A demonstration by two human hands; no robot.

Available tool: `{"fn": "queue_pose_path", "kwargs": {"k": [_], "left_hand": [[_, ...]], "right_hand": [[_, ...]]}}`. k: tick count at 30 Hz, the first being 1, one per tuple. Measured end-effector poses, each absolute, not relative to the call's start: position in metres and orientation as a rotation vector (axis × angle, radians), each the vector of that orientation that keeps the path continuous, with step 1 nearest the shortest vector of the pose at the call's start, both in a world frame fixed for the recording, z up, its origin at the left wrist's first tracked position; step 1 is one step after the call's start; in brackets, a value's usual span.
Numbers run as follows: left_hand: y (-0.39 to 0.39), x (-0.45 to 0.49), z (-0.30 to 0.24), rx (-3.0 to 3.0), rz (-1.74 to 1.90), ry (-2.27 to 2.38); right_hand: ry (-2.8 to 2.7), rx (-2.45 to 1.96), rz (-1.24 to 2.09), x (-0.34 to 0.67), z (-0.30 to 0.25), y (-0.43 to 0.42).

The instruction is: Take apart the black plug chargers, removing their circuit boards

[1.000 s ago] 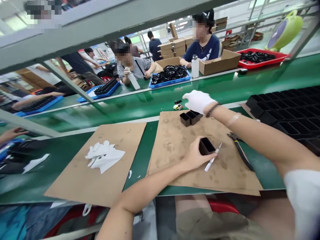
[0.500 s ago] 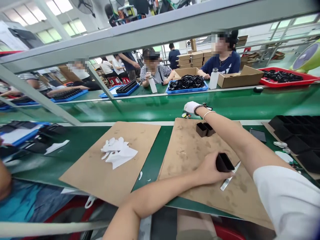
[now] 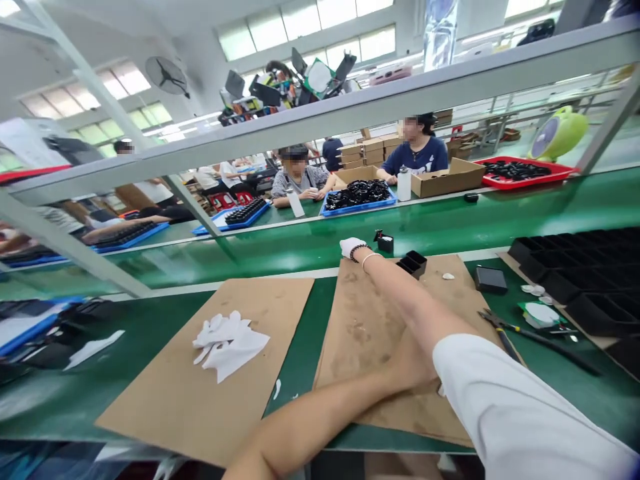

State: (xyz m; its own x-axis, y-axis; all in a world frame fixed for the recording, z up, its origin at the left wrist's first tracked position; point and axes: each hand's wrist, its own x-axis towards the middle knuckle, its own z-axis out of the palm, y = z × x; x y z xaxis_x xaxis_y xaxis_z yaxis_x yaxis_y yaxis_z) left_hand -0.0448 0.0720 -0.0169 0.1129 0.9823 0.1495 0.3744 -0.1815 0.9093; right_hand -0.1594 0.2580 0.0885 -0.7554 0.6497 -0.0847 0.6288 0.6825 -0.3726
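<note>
By the right card's [image 3: 357,340] far left corner, the right hand [image 3: 353,248] should skirt the boxes [image 3: 415,263], its grip and the left hand's [image 3: 414,363] unclear.

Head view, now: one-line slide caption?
Gloved right hand near the far edge of a cardboard sheet, right arm partly hiding the left hand.
</note>
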Motion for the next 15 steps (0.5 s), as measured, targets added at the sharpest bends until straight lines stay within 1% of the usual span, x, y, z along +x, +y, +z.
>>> {"fn": "queue_pose_path", "kwargs": {"k": [3, 5, 8, 11, 15], "left_hand": [[0.069, -0.042, -0.02, 1.575, 1.092, 1.337], [0.068, -0.04, -0.02, 1.555, 1.053, 1.404], [0.068, -0.037, -0.018, 1.584, 1.002, 1.5], [0.07, -0.035, -0.015, 1.655, 0.993, 1.492], [0.073, -0.035, -0.017, 1.72, 0.995, 1.462]], "right_hand": [[-2.688, -1.058, 0.702, -0.14, 0.101, 0.268], [-2.599, -1.073, 0.756, -0.118, 0.108, 0.277], [-2.51, -1.115, 0.804, -0.078, 0.116, 0.286], [-2.492, -1.112, 0.843, -0.05, 0.121, 0.287], [-2.577, -0.986, 0.964, -0.068, 0.114, 0.275]]}}
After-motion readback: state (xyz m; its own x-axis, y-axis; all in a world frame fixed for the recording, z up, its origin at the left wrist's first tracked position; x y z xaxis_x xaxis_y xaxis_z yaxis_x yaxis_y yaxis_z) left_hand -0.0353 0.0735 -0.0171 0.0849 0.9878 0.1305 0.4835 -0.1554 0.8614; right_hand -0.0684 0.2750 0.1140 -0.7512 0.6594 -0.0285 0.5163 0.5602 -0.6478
